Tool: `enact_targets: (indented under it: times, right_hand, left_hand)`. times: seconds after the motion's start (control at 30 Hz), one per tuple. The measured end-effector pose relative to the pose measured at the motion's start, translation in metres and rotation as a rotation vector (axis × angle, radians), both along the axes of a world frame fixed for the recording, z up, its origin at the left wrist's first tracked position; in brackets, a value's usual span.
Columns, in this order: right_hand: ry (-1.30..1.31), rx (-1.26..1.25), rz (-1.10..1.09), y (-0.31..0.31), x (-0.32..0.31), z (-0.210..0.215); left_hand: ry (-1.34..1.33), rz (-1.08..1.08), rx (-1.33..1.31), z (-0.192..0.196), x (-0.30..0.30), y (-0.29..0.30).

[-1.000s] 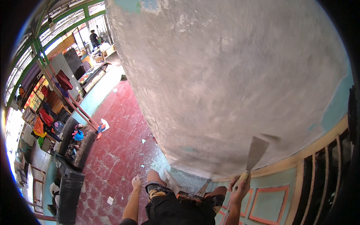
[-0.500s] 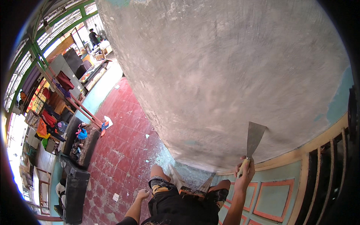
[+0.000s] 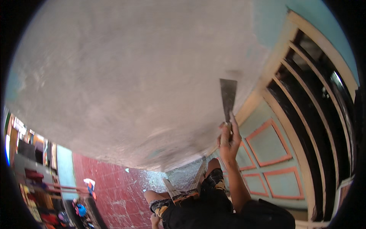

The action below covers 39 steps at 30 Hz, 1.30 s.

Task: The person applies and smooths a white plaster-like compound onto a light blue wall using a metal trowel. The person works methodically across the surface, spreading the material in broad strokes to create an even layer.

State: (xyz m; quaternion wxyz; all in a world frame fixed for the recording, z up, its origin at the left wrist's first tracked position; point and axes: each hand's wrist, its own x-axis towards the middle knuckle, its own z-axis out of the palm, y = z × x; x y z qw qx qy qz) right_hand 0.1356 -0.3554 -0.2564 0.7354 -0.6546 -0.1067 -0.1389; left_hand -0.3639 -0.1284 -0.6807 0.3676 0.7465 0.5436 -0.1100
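My right hand (image 3: 230, 140) is closed around the handle of a putty knife (image 3: 228, 93), one finger stretched along it toward the blade. The wide metal blade points up, close to the grey plastered wall (image 3: 145, 76); whether its edge touches cannot be made out. Blue-green paint remains toward the wall's sides. Low beside my thigh, my left hand (image 3: 154, 220) shows only in part, with its fingers unclear. Between my legs stand the wooden rails of what looks like a ladder (image 3: 173, 190).
To the right are a cream-framed barred window (image 3: 305, 87) and green panels with orange trim (image 3: 268, 143). Pale debris (image 3: 152, 180) lies on the red tiled floor (image 3: 114, 191) far below. Furniture and household clutter (image 3: 36, 179) stand at the far left.
The view has swung right, bringing more of the window in. My right hand has raised the putty knife higher up the wall. My left hand has dropped toward the lower edge.
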Motion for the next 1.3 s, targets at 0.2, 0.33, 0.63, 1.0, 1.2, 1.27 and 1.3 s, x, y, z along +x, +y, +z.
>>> enact_targets:
  times: [0.2,0.33,0.63,1.0,1.2,1.27,1.3]
  right_hand:
    - [-0.070,-0.186,-0.043,0.000,0.006,0.000]
    - [0.028,-0.024,0.034,0.001,0.013,0.008]
    - [0.116,0.150,-0.088,-0.008,0.051,0.078]
    - [0.169,0.160,-0.091,-0.012,0.051,0.084]
    - [0.083,0.151,-0.171,-0.019,0.073,0.085]
    - [0.095,0.152,-0.144,-0.019,0.072,0.084]
    - [0.071,0.128,-0.129,-0.018,0.070,0.073]
  left_hand:
    - [0.046,-0.038,-0.060,0.001,0.003,0.002]
    - [0.045,-0.007,-0.101,0.005,0.005,0.007]
    - [0.013,0.018,-0.154,0.012,0.016,0.022]
    - [-0.018,0.069,-0.221,0.006,0.021,0.028]
    - [-0.067,0.155,-0.313,0.008,-0.005,0.039]
    - [-0.164,0.401,-0.362,0.014,-0.009,0.036]
    - [-0.252,0.596,-0.372,0.023,-0.003,0.026]
